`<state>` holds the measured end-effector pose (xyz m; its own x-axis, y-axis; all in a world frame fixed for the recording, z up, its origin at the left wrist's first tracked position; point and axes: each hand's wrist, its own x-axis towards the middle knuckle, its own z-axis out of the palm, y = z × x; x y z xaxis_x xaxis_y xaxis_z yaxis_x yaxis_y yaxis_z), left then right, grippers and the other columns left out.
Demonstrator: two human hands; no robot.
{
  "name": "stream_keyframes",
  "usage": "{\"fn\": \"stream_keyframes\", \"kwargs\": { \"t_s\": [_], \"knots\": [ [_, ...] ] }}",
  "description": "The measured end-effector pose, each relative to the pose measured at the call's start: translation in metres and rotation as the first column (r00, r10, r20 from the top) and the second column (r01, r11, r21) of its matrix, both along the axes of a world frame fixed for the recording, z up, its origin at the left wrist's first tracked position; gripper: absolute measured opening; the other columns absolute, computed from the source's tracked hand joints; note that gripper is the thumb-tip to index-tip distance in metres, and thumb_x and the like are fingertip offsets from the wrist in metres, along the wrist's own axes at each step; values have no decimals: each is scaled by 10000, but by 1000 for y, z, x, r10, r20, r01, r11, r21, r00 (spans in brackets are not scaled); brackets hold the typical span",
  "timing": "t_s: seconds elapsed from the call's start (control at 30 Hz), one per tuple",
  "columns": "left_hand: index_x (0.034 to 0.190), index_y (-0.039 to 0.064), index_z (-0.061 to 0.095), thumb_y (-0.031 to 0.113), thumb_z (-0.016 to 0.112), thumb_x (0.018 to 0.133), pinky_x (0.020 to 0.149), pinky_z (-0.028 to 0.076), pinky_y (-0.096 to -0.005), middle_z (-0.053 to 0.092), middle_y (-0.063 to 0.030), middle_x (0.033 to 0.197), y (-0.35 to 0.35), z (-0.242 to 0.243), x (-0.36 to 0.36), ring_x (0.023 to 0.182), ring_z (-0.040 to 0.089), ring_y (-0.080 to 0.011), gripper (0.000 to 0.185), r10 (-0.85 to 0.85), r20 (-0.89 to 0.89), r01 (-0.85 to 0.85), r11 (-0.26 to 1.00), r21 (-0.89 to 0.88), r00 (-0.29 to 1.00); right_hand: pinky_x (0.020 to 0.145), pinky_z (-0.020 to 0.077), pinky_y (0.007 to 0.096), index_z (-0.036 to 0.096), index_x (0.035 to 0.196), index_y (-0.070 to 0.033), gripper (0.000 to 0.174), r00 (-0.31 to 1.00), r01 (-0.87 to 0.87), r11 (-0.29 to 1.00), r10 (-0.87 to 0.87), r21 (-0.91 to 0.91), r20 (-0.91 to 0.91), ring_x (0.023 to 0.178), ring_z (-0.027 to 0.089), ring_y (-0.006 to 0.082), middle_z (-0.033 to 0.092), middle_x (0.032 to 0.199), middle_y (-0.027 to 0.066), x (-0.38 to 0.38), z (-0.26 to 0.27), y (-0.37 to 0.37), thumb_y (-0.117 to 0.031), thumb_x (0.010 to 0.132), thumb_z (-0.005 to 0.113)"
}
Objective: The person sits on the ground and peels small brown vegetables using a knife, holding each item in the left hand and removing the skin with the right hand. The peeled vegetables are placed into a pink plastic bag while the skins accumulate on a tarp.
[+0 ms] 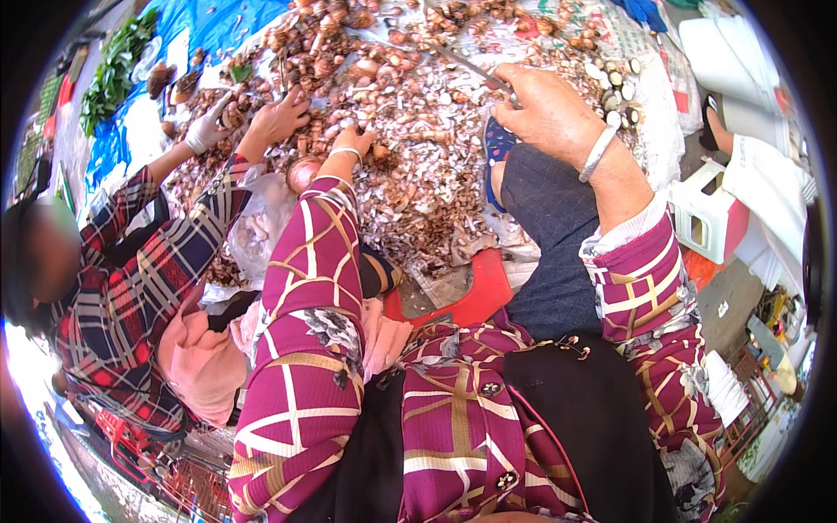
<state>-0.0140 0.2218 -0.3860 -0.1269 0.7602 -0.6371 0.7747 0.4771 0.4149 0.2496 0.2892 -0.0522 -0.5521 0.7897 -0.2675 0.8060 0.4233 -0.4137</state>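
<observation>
My right hand [552,114] grips a knife [474,68], its blade pointing up and left over a heap of peelings. Down at the heap, my left hand [353,142] has its fingers among the scraps, and I cannot tell whether it holds a piece. A brown ringed root piece [380,151] lies right beside it. Peelings and chips [418,189] in white, pink and brown spread between my feet. Farther off are unpeeled knobbly roots or corms [324,65]. Several pale, cut pieces [613,80] lie beyond my right hand. Next to my left wrist rests a round pinkish object [305,173].
At the left, a co-worker in a plaid shirt [157,274] handles roots, with one gloved hand [208,127] and one bare hand [274,121]. A red plastic stool edge [487,287] is below me. Rightward stand a white stool [703,209] and a white bucket [729,59]. Leafy greens [118,72] lie near blue sheeting [216,26].
</observation>
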Motion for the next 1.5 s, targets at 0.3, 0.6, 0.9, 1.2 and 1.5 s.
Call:
{"fn": "stream_keyframes", "kwargs": {
  "t_s": [0.3,0.6,0.9,1.2,1.5],
  "knots": [
    [1295,325,436,192,661,732,894,433,-436,470,-209,1068,-62,86,42,994,513,-396,621,-392,-12,385,896,221,920,777,475,452,596,935,11,232,998,-42,999,43,26,-49,887,603,379,622,895,231,6,0,-1,-153,779,544],
    [1117,222,624,151,617,772,940,426,-409,437,-203,1304,-46,127,2,1139,484,-367,352,-431,-181,461,868,185,884,754,486,435,612,817,32,161,977,-208,976,210,62,-21,861,606,384,619,854,240,7,-9,0,-51,689,561],
    [1011,160,634,163,549,833,761,515,-399,603,-104,1009,-42,89,118,919,616,-272,197,-405,-228,454,859,237,885,783,482,438,627,936,-47,218,986,-118,991,125,-70,110,934,611,334,645,931,172,7,-10,-10,-81,735,551],
    [1142,70,613,277,626,806,715,505,-367,673,-146,915,-53,79,67,757,642,-278,395,-247,46,241,965,102,968,757,487,440,616,953,-20,250,988,-131,991,132,-23,79,892,616,353,640,893,190,4,-14,-3,-72,711,580],
    [1048,15,606,186,586,889,542,416,-189,600,20,739,-76,289,34,597,523,-41,234,215,817,-240,966,-96,535,622,505,340,607,915,27,561,936,103,915,-221,-391,-273,652,638,233,668,793,146,-9,-6,-20,-507,757,673]
  ]
}}
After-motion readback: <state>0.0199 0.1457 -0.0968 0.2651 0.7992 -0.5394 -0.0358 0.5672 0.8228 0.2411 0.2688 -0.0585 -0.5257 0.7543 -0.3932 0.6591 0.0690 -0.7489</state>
